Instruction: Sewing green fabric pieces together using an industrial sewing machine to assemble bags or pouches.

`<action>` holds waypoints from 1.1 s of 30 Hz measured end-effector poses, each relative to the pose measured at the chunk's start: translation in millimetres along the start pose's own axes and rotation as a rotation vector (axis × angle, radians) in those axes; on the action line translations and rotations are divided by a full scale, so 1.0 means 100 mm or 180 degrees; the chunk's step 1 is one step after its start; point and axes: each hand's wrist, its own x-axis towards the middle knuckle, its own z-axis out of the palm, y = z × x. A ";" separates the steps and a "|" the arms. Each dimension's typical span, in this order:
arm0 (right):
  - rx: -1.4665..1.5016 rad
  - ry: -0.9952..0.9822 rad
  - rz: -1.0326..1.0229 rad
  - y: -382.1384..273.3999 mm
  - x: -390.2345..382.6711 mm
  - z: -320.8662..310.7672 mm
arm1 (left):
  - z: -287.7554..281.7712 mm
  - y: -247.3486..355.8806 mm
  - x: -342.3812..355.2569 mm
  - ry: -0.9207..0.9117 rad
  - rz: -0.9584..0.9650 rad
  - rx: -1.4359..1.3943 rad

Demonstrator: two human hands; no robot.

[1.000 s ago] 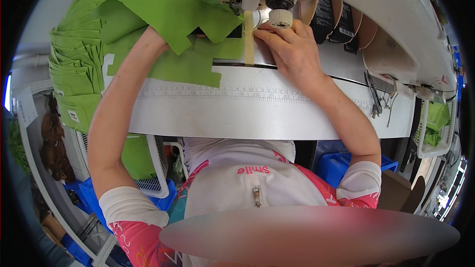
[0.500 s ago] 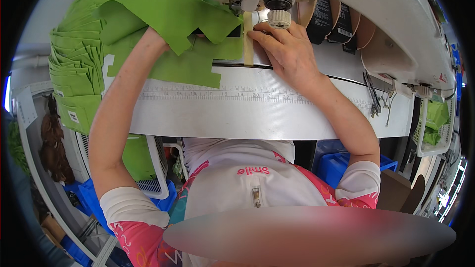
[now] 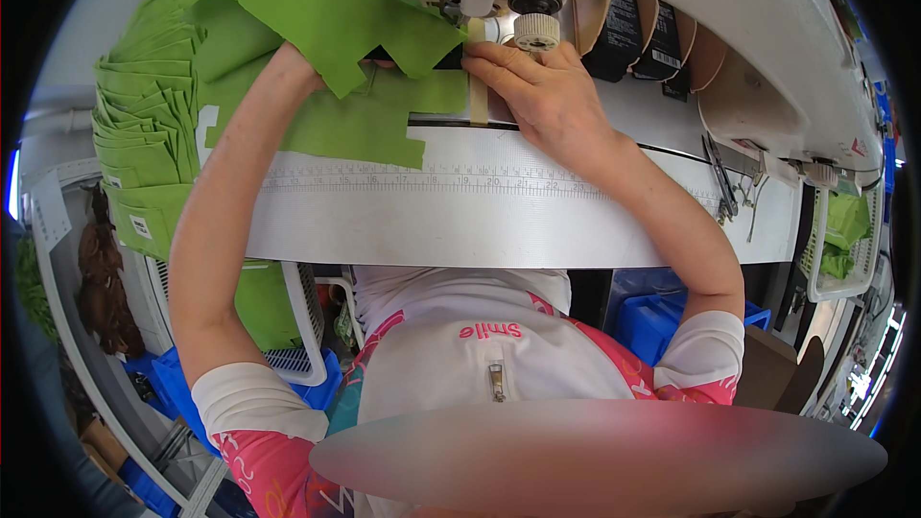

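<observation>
My left hand (image 3: 293, 67) is at the left, its fingers mostly hidden under a raised, notched piece of green fabric (image 3: 326, 19). More green fabric (image 3: 345, 125) lies flat beneath, beside a dark strip (image 3: 448, 59). My right hand (image 3: 547, 101) rests below the sewing machine's white knurled knob (image 3: 536, 31), index and middle fingers stretched leftward to the fabric's right edge by the presser foot (image 3: 459, 11), over a yellowish tape strip (image 3: 478, 113). Its thumb is hidden. A metal ruler scale (image 3: 432, 182) runs along the worktop below both hands.
A stack of green pieces (image 3: 144, 153) is at the left. Scissors (image 3: 720, 173) and the machine body (image 3: 767, 58) are at the right, with black printed items (image 3: 614, 34) behind. A white basket of green pieces (image 3: 844, 240) hangs right; blue bins (image 3: 648, 326) sit below the table.
My right hand has slid left, its fingertips now reaching the green fabric and dark strip. My left hand and the raised fabric have shifted slightly upward and left.
</observation>
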 end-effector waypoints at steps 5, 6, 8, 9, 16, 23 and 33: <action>-0.0140 -0.0184 -0.0113 0.03 0.03 0.02 | -0.01 0.00 0.00 -0.0022 0.0026 0.0028; -0.0104 -0.0141 -0.0103 0.03 0.03 0.03 | -0.01 0.00 -0.01 -0.0023 0.0031 0.0034; -0.0064 -0.0098 -0.0096 0.03 0.03 0.03 | -0.01 0.00 -0.02 -0.0025 0.0037 0.0049; -0.0069 -0.0069 -0.0085 0.02 0.03 0.03 | 0.00 0.01 -0.02 -0.0026 0.0038 0.0058; -0.0066 -0.0059 -0.0070 0.03 0.03 0.04 | 0.00 0.00 -0.01 -0.0055 0.0067 0.0103; 0.0054 -0.0172 -0.0068 0.01 0.07 0.00 | -0.06 0.01 -0.08 -0.0078 0.0086 0.0165; -0.0048 -0.0110 -0.0098 0.02 0.06 0.03 | 0.24 0.33 -0.58 0.2239 0.2077 0.3054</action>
